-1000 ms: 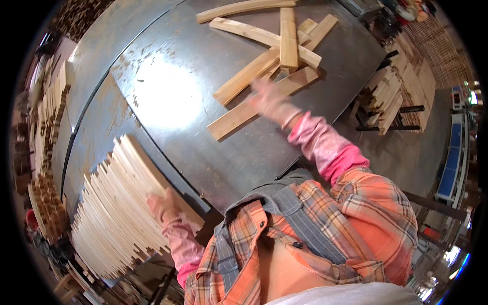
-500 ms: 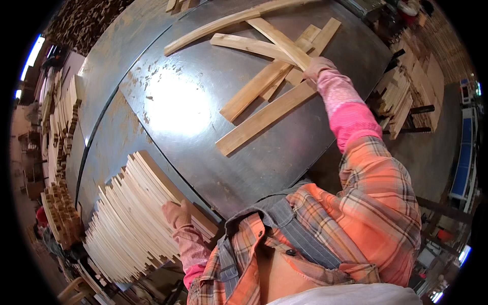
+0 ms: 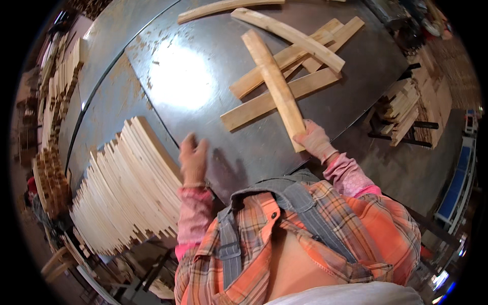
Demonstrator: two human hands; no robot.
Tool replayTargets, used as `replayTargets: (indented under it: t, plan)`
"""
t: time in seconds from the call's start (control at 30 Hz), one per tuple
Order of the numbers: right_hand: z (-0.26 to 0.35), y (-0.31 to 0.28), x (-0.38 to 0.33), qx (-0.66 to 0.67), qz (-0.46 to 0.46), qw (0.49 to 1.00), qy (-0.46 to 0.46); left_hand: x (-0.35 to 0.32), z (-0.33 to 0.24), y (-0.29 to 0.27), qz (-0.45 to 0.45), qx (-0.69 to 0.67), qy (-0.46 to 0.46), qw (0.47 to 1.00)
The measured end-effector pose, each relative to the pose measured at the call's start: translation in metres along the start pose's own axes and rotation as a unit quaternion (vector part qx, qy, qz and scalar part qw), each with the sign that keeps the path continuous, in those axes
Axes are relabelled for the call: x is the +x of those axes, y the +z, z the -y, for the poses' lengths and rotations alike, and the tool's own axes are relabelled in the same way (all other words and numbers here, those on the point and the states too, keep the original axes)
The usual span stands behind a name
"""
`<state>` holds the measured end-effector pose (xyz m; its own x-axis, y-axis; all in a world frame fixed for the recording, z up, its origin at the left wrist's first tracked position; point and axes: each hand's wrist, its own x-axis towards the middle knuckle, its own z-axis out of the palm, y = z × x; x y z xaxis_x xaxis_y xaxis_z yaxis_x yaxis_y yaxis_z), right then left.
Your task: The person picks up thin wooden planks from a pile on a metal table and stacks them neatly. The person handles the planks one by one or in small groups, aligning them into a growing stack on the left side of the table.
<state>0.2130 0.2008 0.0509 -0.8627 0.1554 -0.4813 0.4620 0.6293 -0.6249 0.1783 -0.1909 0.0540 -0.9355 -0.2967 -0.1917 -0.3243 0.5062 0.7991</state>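
Note:
My right hand [image 3: 314,140], in a pale glove, grips the near end of a curved wooden piece [image 3: 272,81] that points away from me over the grey metal table [image 3: 193,76]. It lies across several loose curved and straight wooden pieces [image 3: 284,94] scattered on the table's far right. My left hand [image 3: 193,158], also gloved, is raised with fingers apart just right of a big stack of thin curved wooden slats [image 3: 124,188] standing on edge at the table's near left; it holds nothing.
More stacked wood stands on a rack [image 3: 406,109] to the right of the table and along the left wall [image 3: 61,81]. A long curved piece [image 3: 223,7] lies at the table's far edge. Concrete floor lies on the right.
My right hand has pulled one curved piece out of the loose pile toward me. My left hand has lifted off the slat stack and moved right, now open in the air.

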Motion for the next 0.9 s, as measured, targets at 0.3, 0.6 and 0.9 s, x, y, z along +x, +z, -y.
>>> replayTargets:
  t: [0.3,0.6,0.9]
  plan:
    - [0.058,0.059,-0.029,-0.166,0.064,0.98,-0.088,-0.005,-0.071,0.112,0.227,0.005,-0.089,0.97]
    - [0.09,0.015,0.056,-0.381,0.161,0.899,-0.142,-0.007,-0.05,0.098,0.152,-0.093,-0.15,0.973]
    - [0.091,-0.03,0.144,-0.448,0.12,0.862,-0.204,-0.029,-0.016,0.041,-0.039,0.114,-0.158,0.98]
